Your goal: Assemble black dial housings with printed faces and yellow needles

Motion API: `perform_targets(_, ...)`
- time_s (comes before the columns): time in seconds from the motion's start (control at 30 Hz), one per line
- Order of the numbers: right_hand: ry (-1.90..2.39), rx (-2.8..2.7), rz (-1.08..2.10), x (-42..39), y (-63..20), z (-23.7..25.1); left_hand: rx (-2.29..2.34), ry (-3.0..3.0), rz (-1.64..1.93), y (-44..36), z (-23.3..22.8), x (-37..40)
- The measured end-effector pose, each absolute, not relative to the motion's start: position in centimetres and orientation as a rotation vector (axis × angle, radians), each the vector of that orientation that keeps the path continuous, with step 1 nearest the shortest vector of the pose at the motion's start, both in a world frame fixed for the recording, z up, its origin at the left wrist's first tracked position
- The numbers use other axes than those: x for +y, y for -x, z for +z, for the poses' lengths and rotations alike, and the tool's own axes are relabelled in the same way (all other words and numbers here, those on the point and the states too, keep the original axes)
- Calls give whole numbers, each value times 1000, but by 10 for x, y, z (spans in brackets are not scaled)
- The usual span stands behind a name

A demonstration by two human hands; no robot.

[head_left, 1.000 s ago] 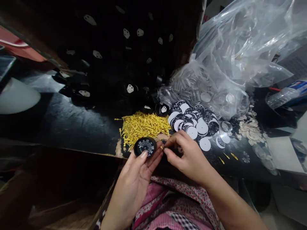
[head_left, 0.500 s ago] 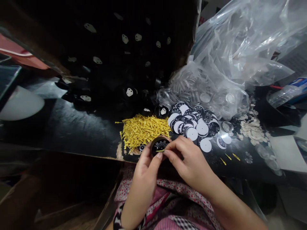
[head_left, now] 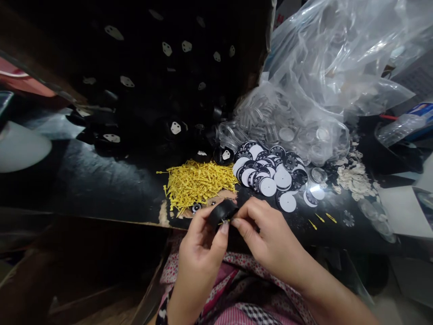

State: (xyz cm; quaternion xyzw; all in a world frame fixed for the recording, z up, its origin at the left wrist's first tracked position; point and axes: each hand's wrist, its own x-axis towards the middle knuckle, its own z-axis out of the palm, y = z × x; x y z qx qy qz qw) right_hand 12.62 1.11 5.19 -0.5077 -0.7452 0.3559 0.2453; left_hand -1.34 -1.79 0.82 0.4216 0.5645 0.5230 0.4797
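Counter (head_left: 101, 192), black and worn along its front edge, spans the middle of the frame before you. A clear plastic bag (head_left: 324, 67) bulges across the upper right. Right of centre lie black-and-white discs (head_left: 282, 178); just left of them, a heap of yellow pointers (head_left: 199, 181). At lower centre, your left hand (head_left: 200, 250) has its grip closed around a tilted black round case (head_left: 220, 212). Your right hand (head_left: 266, 234) reaches its right rim; whether that grip pinches anything cannot be told. A thin yellow piece (head_left: 222, 221) shows beside your left thumb.
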Motion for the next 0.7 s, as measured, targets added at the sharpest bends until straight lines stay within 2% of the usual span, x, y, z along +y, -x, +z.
perform_targets(0.27,1467,-1970,934,3,-120,49,1482,-1093,1220,19,13,-21)
perform_targets(0.4,1458,-2030,888,10,-126,53,1362,-967,1121,23,10,-16)
perform_targets(0.53,1291,-2201,620,18,-132,52,1267,-798,982,28,11,-12)
perform_targets(0.7,1183,-2432,247,28,-130,43,1452,-861,875,31,6,-18)
